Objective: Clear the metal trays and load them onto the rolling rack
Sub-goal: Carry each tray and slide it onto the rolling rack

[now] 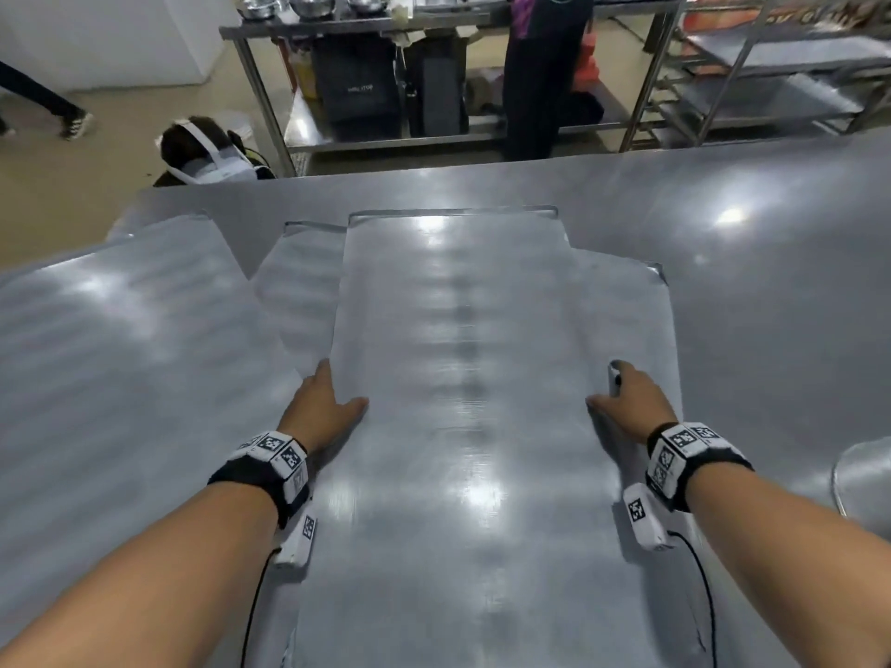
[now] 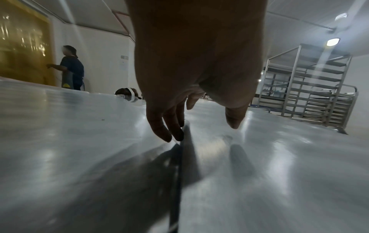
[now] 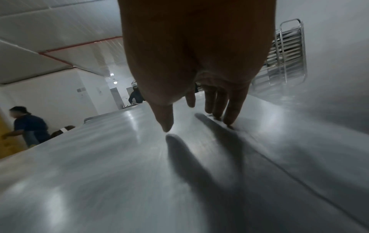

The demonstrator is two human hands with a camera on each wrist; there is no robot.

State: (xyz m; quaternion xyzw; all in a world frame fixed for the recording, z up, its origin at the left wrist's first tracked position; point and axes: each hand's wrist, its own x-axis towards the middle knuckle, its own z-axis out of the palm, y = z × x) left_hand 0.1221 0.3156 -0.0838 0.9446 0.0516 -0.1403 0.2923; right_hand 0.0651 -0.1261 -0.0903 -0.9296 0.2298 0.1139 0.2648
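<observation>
A long bare metal tray (image 1: 463, 378) lies lengthwise on top of a skewed stack; lower trays (image 1: 299, 291) peek out at both sides. My left hand (image 1: 328, 402) straddles its left edge, thumb on top. In the left wrist view its straight fingers (image 2: 169, 126) point down beside the tray edge (image 2: 179, 173). My right hand (image 1: 622, 397) mirrors this at the right edge. There the thumb tip (image 3: 165, 124) touches the tray surface (image 3: 119, 157) and the fingertips rest at the rim. The rolling rack (image 2: 311, 94) stands past the table's far right, also seen as rack (image 3: 285, 55).
Another flat tray (image 1: 120, 354) lies at the left on the steel table (image 1: 771, 257). A round metal piece (image 1: 863, 479) sits at the right edge. Beyond the table a person's head with a headset (image 1: 207, 151) is low, and another person (image 1: 540, 74) stands by a shelf table.
</observation>
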